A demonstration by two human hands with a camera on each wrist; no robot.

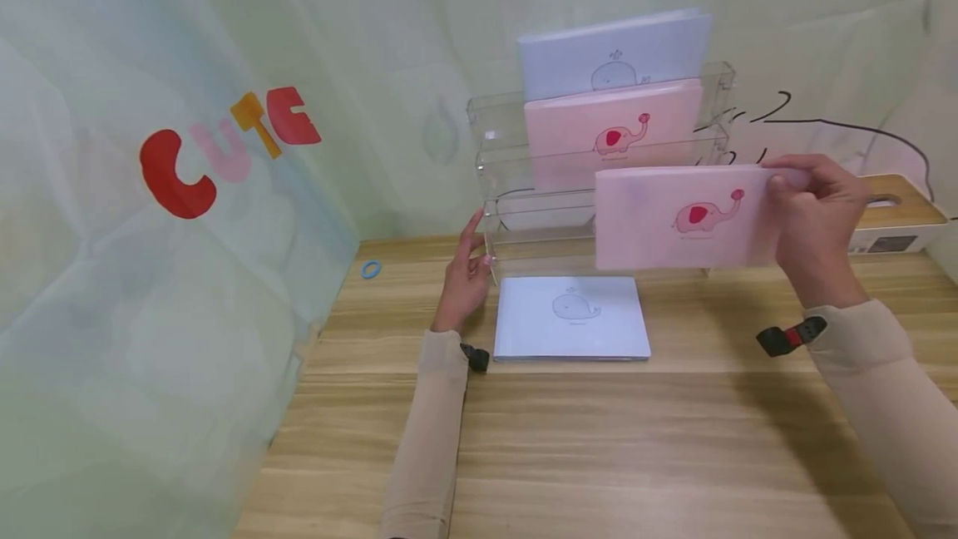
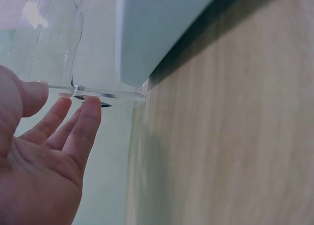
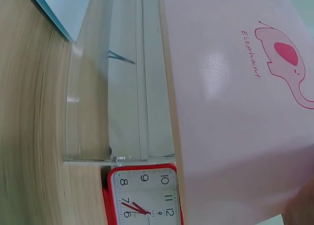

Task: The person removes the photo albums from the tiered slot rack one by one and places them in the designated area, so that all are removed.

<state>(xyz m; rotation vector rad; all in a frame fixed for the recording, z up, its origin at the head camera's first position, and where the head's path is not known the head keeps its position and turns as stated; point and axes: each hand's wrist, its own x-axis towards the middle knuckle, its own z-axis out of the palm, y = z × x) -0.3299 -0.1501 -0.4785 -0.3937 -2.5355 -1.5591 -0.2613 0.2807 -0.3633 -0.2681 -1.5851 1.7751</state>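
Observation:
By its right end, my right hand [image 1: 819, 219] pinches a pink booklet [image 1: 659, 223] with an elephant drawing, thumb in front. It is held upright before the clear acrylic rack [image 1: 539, 227]; the right wrist view shows the word "Elephant" on the cover [image 3: 216, 87]. Straight fingers of my left hand [image 1: 462, 285] touch the rack's left side panel from outside, as the left wrist view confirms at the panel [image 2: 117, 94]. A blue whale booklet [image 1: 614, 56] stands in the back tier, another pink elephant booklet [image 1: 576, 131] in the tier before it. One more whale booklet [image 1: 572, 318] lies flat on the table.
A red-framed clock [image 3: 147, 195] stands beside the rack's right end. Farther right is a white box with a wooden lid [image 1: 906, 202]. A small blue ring [image 1: 371, 269] lies left on the table. Cloth with "CUTE" letters [image 1: 180, 177] hangs at the left.

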